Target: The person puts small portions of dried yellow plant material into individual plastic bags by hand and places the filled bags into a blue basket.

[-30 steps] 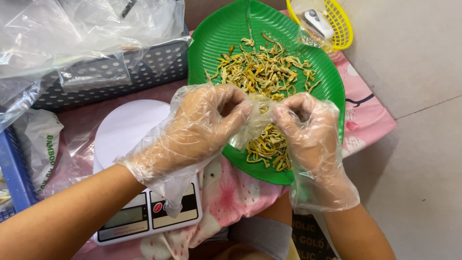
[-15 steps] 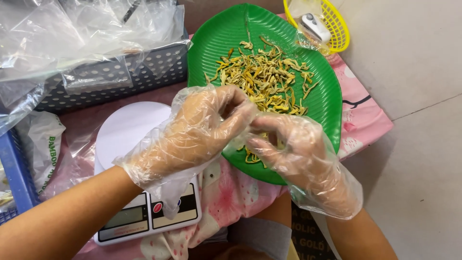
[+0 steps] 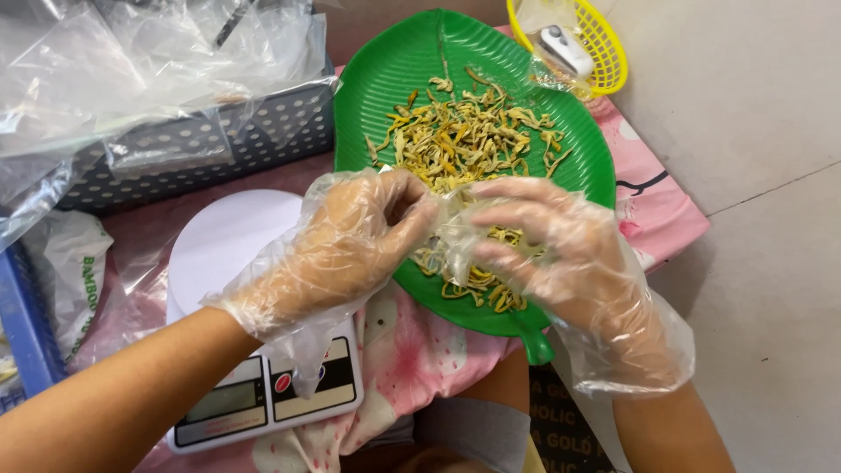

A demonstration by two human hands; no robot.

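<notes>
The left hand and right hand meet over the near half of a green tray, each inside a loose, crinkled clear plastic glove. Between them is a small clear bag, thin and wrinkled. The left hand's thumb and fingertips are pinched shut on the bag's edge. The right hand's fingers are curled loosely around the bag's other side, touching the film; how firmly it grips cannot be told. Some strips show through the film, but whether they lie in the bag or under it on the tray cannot be told.

The tray is leaf-shaped, glossy plastic with ribbed veins and a short stem at its near end. On it lies a heap of dried strips, yellow, orange and pale green, thin and curled; the hands and bag cover its near part.

Left of the tray, under the left wrist, stands a white scale with a round smooth platter and a small display with buttons at the front; the left glove's cuff hangs over it. All this rests on a pink cloth with a flower print.

Behind the scale is a dark crate with round holes, draped with crumpled clear bags. At the far right stands a yellow mesh basket holding a small white device in plastic. A blue crate edges the left side, beside a white printed bag. The floor to the right is pale tile.
</notes>
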